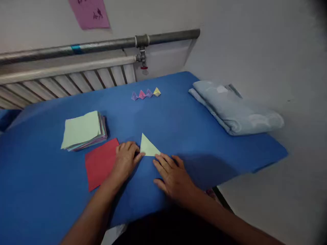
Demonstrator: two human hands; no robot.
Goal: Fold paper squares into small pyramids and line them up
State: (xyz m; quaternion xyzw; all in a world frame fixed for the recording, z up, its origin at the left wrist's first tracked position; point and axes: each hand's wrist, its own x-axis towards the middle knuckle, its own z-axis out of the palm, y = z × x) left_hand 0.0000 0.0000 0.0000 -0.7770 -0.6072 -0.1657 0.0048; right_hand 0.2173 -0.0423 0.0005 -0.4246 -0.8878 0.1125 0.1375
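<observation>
A pale green sheet of paper (148,147), folded into a triangle, lies flat on the blue cloth in front of me. My left hand (127,157) has its thumb on the triangle's left corner, with the other fingers curled beside that edge. My right hand (171,172) rests with fingers stretched out, their tips touching the triangle's lower right corner. Under and beside my left hand lies a red square sheet (100,164). Farther left sits a stack of coloured paper (83,131) with a pale green sheet on top.
Several small folded paper pieces (145,94), purple, pink and yellow, stand in a row at the back. A folded light blue blanket (237,110) lies at the right by the wall. A radiator (68,81) and a metal pipe (107,45) run along the back wall.
</observation>
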